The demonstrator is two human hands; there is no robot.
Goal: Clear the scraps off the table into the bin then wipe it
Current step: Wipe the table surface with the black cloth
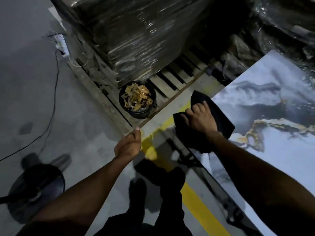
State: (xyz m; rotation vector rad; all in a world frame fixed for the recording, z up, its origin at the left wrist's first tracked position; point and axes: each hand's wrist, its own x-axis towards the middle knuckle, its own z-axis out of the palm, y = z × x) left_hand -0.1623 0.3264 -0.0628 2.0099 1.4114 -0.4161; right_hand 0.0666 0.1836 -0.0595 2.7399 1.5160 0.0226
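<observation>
— While the right hand [200,119] lies on the black cloth [219,116], where does that cloth sit?

— On the near corner of the marble-patterned table [272,150], part of it hanging over the table's edge. Fingers lie spread and fairly flat on the fabric, pressing it down; no pinch that I can see.

— Left hand?

— Left hand [128,144] hangs in the air off the table's corner, on the bin side, holding nothing. Fingers curl loosely, thumb sticking forward.

— The bin?

— Black round bin [136,114] stands on the floor beyond the table's corner, well apart from it, against a wooden pallet [172,79]. Yellow-brown scraps [138,96] fill it.

— Anything else by the table?

— Yellow floor line [199,203] runs alongside the table's near edge. Plastic-wrapped stack [136,34] rises on the pallet behind the bin. A cable [52,99] trails over the concrete far to the left of the table.
</observation>
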